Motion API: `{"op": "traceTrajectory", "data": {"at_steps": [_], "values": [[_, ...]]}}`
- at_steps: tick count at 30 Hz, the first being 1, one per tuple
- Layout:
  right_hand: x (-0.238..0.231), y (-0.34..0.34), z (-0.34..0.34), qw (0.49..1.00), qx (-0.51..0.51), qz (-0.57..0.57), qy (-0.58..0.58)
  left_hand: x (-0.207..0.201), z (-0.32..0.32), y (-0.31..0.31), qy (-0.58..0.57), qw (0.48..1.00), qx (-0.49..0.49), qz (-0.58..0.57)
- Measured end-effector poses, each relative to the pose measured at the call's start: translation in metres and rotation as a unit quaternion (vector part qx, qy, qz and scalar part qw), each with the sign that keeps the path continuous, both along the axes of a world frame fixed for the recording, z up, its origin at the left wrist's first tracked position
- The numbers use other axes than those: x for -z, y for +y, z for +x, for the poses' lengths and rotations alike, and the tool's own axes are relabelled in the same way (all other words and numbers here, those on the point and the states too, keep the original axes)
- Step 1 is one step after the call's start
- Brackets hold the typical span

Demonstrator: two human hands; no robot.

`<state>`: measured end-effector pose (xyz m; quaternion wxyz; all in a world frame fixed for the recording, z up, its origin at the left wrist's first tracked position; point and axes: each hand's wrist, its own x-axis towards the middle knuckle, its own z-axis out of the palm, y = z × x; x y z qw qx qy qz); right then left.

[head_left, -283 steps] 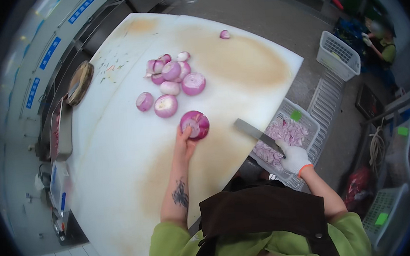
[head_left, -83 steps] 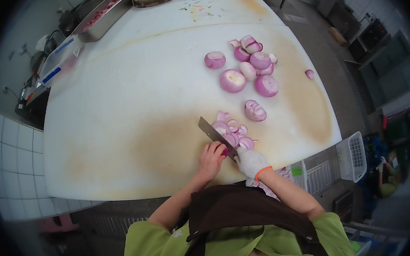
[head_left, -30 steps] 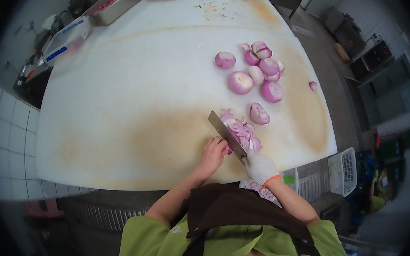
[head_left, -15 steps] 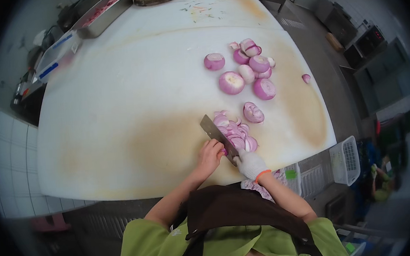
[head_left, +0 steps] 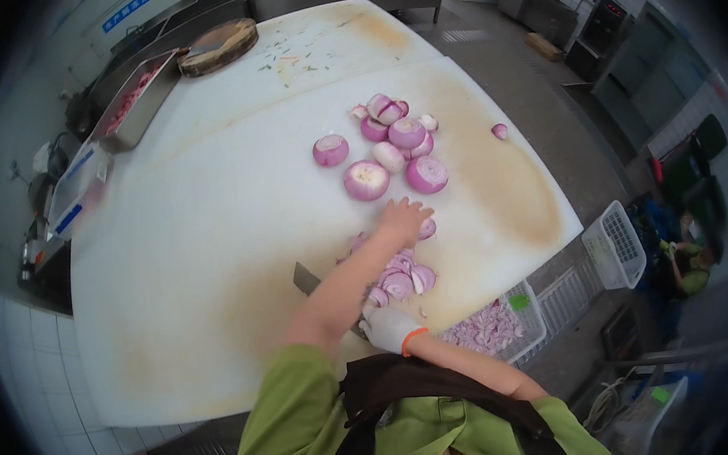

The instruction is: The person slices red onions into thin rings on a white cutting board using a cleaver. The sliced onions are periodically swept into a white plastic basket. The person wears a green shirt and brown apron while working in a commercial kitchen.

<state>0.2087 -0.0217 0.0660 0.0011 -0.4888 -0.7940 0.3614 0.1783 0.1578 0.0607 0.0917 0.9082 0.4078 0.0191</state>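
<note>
Your bare left hand, fingers spread and empty, lies just short of the peeled purple onion halves further up the white counter. Gloved right hand grips the steel cleaver, blade pointing up-left.

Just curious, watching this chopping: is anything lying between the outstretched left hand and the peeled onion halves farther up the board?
Nothing visible. The left hand lies past the sliced onion pile, and only bare white cutting board separates its fingers from the nearest onion halves.
</note>
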Motion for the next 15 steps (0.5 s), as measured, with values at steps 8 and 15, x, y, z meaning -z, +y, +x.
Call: {"op": "traceTrajectory", "data": {"at_steps": [8,15], "values": [[0.007,0.008,0.036,0.987,0.157,0.014,-0.01,0.011,0.005,0.009,-0.178,0.971,-0.14,-0.073],[-0.003,0.022,0.102,0.956,0.277,0.07,-0.066,-0.025,-0.083,-0.019,-0.562,0.546,-0.214,-0.583]]}}
